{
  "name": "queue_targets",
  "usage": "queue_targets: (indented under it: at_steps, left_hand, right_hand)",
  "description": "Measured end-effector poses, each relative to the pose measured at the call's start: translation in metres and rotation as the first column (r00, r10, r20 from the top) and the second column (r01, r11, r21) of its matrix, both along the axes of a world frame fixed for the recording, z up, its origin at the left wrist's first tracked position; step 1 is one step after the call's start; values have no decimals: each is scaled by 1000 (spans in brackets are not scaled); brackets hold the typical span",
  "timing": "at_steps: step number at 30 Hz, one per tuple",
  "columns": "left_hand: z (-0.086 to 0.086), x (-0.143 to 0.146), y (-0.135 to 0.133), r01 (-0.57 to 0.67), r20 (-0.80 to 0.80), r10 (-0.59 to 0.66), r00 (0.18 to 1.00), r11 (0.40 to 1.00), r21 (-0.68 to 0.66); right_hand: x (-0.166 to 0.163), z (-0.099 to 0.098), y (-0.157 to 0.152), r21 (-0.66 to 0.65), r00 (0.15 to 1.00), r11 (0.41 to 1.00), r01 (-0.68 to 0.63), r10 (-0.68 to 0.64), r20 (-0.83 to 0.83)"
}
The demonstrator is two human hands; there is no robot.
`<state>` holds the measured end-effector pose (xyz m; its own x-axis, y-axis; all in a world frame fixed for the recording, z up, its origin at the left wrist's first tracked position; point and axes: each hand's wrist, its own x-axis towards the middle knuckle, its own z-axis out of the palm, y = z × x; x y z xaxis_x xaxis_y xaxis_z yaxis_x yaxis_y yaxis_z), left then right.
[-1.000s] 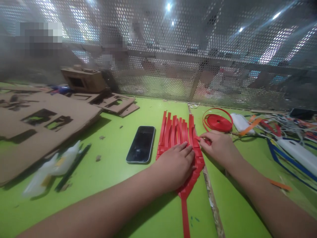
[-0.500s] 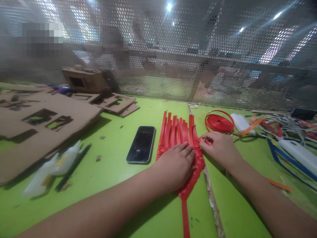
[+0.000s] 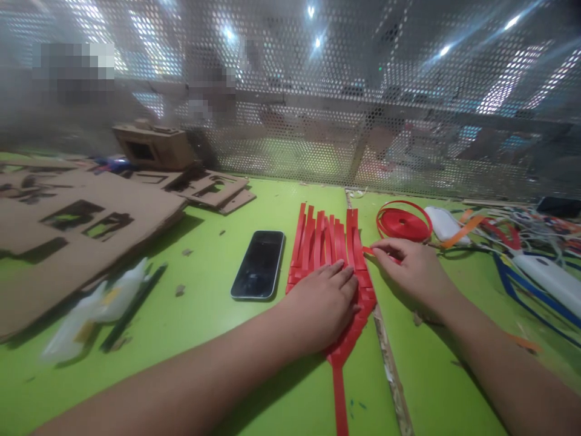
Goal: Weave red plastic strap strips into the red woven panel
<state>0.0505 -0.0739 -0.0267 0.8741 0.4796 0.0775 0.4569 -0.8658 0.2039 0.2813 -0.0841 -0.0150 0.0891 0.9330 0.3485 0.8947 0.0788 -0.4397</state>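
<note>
A piece woven from red ribbon strips [image 3: 363, 297] lies on the green table, its loose strip ends fanned out at the far side and one long strip trailing toward me. My left hand [image 3: 320, 306] rests flat on the weave with fingers stretched, hiding its middle. Just right of the weave, my right hand [image 3: 411, 266] pinches a red ribbon strip [image 3: 368, 250] between thumb and fingers; the strip's tip points at the weave's right edge. Behind that hand stands a coil of red ribbon [image 3: 402, 223], partly loosened.
A smartphone [image 3: 258, 264] lies left of the weave. Farther left are glue bottles [image 3: 120, 295], a dark pen [image 3: 134, 307] and cut cardboard sheets [image 3: 113, 200]. Cables and a white power strip [image 3: 551, 278] clutter the right. A perforated metal screen [image 3: 290, 103] closes the far edge.
My right hand has drawn slightly to the right with the red strip, away from the weave's edge. My left hand has stayed in place.
</note>
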Motion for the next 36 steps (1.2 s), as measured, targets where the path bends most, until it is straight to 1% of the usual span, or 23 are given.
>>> queue_targets:
  at_steps: [5,10,15,21,24,26,28,30,32,34,36]
  left_hand:
    - [-1,0,0,-18,5,18,1000,1000,-16]
    - [3,1,-1,-15,-3,15,1000,999,-33]
    - [3,0,-1,-17,-2,17,1000,999,-38]
    - [0,0,-1,-13,7,13,1000,1000,-10]
    - [0,0,-1,-12,9,12,1000,1000,-9]
    - [2,1,-1,-14,3,14,1000,1000,-17]
    - [3,1,-1,-15,-4,15,1000,999,-28]
    - [4,1,-1,-14,-10,14,1000,999,-40]
    - [5,1,-1,-16,-16,16,1000,999,-45]
    - [5,1,-1,-18,-16,17,1000,999,-44]
    - [4,0,-1,-17,-8,16,1000,999,-38]
  right_hand:
    - [4,-5,0,-44,997,999,-28,25,-72]
    - [2,-1,-1,-65,992,995,-81,74,-107]
    - [0,2,-2,-37,993,998,-50,45,-112]
    - [8,-7,2,-37,993,999,-12,8,-114]
    - [10,-9,3,-84,992,996,4,-15,-125]
    - [9,-9,3,-166,983,986,-10,-21,-183]
    - [8,-10,3,-223,957,974,-40,-27,-288]
    - [8,-11,2,-230,914,970,-81,-19,-404]
    - [8,-13,1,-212,874,970,-119,1,-486]
    - [8,-14,1,-213,861,966,-149,21,-507]
    - [8,-14,1,-231,873,960,-159,27,-487]
